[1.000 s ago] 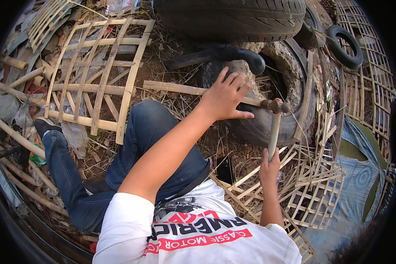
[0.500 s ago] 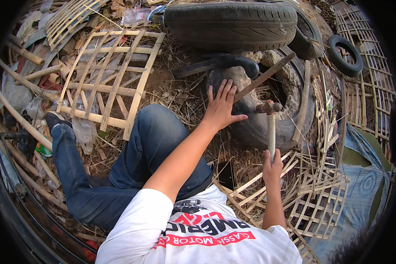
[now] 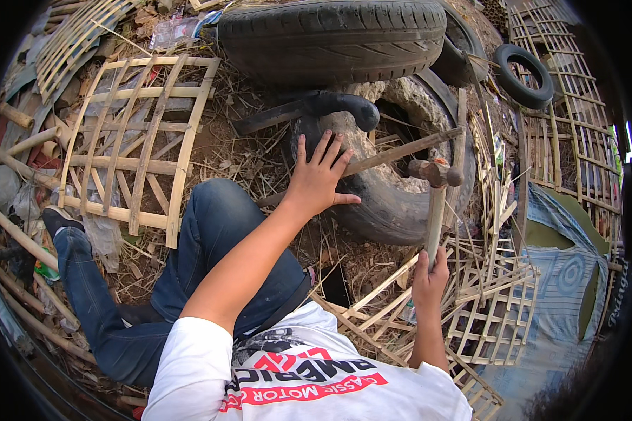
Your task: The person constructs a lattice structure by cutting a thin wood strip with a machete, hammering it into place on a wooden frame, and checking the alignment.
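My left hand (image 3: 319, 177) is open, fingers spread, palm down at the left side of a worn tyre (image 3: 379, 203) that lies flat on the ground. A wooden stick (image 3: 407, 149) passes under this hand and slants up across the tyre; how firmly the palm presses on it is hidden. In my right hand (image 3: 430, 279), closed round the handle, is a hammer (image 3: 435, 210) with a rusty head, raised over the tyre's right part. A rough, stone-like mass (image 3: 428, 96) sits inside the tyre. Beyond my left fingers, a dark tool with a curved handle (image 3: 309, 111) rests across the tyre's far left edge.
A big tyre (image 3: 330, 42) stands beyond, with a small tyre (image 3: 524, 76) to its right. Bamboo lattice panels lie left (image 3: 133, 133) and right (image 3: 495, 326). Blue patterned cloth (image 3: 562, 274) is at far right. My bent knee (image 3: 221, 210) is close on the left.
The view has shifted, so the scene sits farther left. The stick now lies lower and flatter, its near part showing beyond my left hand. The hammer remains in my right hand.
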`<state>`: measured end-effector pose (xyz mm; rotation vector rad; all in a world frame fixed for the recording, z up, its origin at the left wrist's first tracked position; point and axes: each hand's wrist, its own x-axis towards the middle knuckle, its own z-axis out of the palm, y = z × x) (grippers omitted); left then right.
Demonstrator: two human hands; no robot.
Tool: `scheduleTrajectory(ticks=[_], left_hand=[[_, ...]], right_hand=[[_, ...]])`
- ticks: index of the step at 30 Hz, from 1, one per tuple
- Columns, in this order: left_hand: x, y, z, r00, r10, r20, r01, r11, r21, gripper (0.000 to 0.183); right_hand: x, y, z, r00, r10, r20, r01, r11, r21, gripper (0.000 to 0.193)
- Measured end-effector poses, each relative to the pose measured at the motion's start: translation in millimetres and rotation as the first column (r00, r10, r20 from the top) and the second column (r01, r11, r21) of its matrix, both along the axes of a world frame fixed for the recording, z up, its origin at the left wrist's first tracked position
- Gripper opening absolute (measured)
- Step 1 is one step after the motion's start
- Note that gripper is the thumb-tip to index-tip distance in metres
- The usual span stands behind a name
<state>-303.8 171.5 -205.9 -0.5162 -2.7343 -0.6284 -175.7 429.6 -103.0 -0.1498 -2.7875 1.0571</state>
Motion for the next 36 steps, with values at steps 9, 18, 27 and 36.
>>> scheduleTrajectory(ticks=[9, 18, 27, 36], left_hand=[[0.1, 12.9, 14.4, 0.992, 0.065, 0.110, -0.060, 0.997, -0.051, 0.114], [1.3, 13.9, 15.5, 0.990, 0.037, 0.136, -0.045, 0.997, 0.059, 0.115], [0.6, 12.8, 17.2, 0.981, 0.029, 0.193, -0.049, 0.994, 0.100, 0.120], [0.9, 3.7, 24.0, 0.959, 0.014, 0.283, -0.025, 0.999, 0.036, 0.129]], right_hand=[[-45.6, -24.4, 24.9, 0.997, 0.055, 0.061, -0.069, 0.961, 0.269, 0.026], [-39.4, -21.8, -18.2, 0.998, 0.054, 0.020, -0.057, 0.963, 0.265, 0.017], [-38.7, -34.5, -9.3, 0.996, 0.082, -0.029, -0.069, 0.949, 0.309, 0.014], [-19.7, -69.7, 109.3, 0.912, 0.071, -0.403, -0.095, 0.995, -0.039, 0.023]])
